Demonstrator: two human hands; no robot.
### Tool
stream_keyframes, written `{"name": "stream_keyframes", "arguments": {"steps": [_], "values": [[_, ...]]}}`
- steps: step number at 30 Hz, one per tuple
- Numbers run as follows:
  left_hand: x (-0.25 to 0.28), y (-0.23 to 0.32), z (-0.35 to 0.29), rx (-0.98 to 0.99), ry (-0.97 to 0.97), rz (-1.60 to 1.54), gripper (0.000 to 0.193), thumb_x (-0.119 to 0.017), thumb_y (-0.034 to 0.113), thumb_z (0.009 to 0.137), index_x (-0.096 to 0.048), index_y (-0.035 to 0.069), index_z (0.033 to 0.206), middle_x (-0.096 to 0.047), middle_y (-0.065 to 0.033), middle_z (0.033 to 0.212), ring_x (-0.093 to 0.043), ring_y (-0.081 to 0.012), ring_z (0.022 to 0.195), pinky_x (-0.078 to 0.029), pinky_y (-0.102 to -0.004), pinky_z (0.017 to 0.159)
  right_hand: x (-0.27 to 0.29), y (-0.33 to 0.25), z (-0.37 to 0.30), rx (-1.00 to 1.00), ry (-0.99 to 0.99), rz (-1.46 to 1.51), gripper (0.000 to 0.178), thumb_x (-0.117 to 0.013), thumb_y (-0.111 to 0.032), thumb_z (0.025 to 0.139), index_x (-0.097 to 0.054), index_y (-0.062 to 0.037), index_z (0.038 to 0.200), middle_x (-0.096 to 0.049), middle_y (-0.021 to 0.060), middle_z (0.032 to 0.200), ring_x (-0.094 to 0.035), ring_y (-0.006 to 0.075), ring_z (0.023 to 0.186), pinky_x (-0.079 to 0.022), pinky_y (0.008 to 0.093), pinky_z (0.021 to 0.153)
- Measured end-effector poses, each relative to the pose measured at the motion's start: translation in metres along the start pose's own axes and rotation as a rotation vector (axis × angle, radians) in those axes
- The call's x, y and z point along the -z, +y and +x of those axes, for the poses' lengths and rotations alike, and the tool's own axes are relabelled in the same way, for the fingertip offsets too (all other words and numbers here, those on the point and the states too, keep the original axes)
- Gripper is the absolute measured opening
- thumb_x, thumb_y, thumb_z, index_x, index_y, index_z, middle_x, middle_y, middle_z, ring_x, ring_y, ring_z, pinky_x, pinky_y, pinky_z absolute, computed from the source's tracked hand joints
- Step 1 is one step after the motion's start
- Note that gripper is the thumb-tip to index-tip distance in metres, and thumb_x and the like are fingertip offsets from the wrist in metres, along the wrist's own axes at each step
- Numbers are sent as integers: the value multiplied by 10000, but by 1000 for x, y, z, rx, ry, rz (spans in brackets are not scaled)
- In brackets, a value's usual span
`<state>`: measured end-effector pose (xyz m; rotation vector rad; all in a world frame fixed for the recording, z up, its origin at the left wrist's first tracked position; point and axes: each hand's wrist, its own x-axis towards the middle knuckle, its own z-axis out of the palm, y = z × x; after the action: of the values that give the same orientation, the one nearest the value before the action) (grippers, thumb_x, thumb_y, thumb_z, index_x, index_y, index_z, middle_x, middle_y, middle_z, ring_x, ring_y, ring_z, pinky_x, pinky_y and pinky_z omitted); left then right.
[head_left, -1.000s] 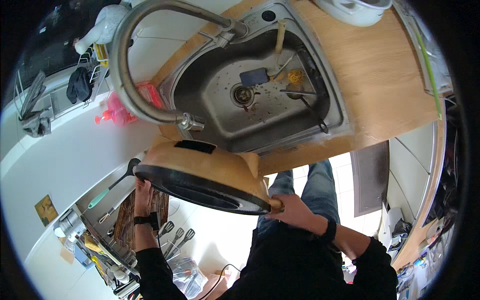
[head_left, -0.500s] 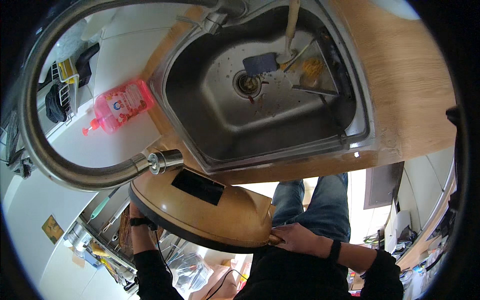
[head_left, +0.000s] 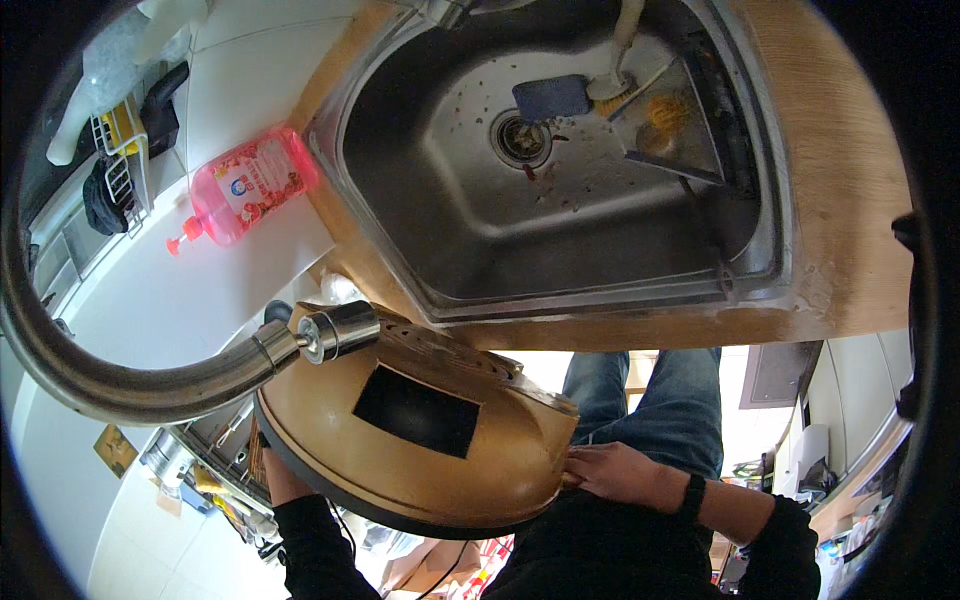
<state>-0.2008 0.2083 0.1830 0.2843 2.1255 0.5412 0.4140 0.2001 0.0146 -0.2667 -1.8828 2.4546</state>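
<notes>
A large, rounded gold appliance shell (head_left: pixel 320 430) with a dark rim and a black rectangular panel is held tilted in front of the counter edge. Its exact kind is not clear. At its right end my right hand (head_left: pixel 622 474) is closed on a short projecting part. My left forearm (head_left: pixel 290 478) runs up to its left side; the shell hides that hand and its fingers. Slots show along the side facing the sink. Just over the upper left of the shell hangs the metal faucet's spout end (head_left: pixel 345 331). I cannot tell whether they touch.
The steel sink (head_left: pixel 600 292) holds a dark sponge (head_left: pixel 552 97), a long-handled brush (head_left: pixel 614 86), a dustpan-like tray (head_left: pixel 715 130) and scraps by the drain (head_left: pixel 521 140). A pink pump bottle (head_left: pixel 256 184) lies left of it. A wire rack (head_left: pixel 122 185) stands farther left.
The shell has tilted, so more of its gold top and its slotted side now show. My left hand has gone further behind it. The view has shifted, with the sink further right.
</notes>
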Motion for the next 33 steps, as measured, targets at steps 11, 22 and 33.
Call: {"name": "stream_keyframes", "arguments": {"steps": [11,22,33], "values": [[33,-2,-20,-45,56,133,555,-655,253,1034,-475,43,1515,-559,-100,1473,-502,-231,1361,-381,-384,1176,0,15,-3,71,170,-59,300,-654,-224,966,-619,-21,1184,-682,200,1160,-691,342,1053,-582,423,936],[-31,109,-7,-307,-17,562,562,-661,236,1037,-482,27,1527,-530,-80,1506,-509,-196,1344,-353,-370,1183,20,-5,31,-253,275,576,493,-751,-211,937,-475,18,1274,-652,244,1200,-696,393,1064,-586,464,876],[-101,188,9,-279,-214,725,484,-709,350,1008,-652,22,1358,-708,-57,1232,-631,-165,1148,-487,-326,1036,72,-19,28,-358,388,1017,635,-652,-283,1036,-268,-31,1475,-546,186,1296,-648,226,1078,-609,379,888]]}}
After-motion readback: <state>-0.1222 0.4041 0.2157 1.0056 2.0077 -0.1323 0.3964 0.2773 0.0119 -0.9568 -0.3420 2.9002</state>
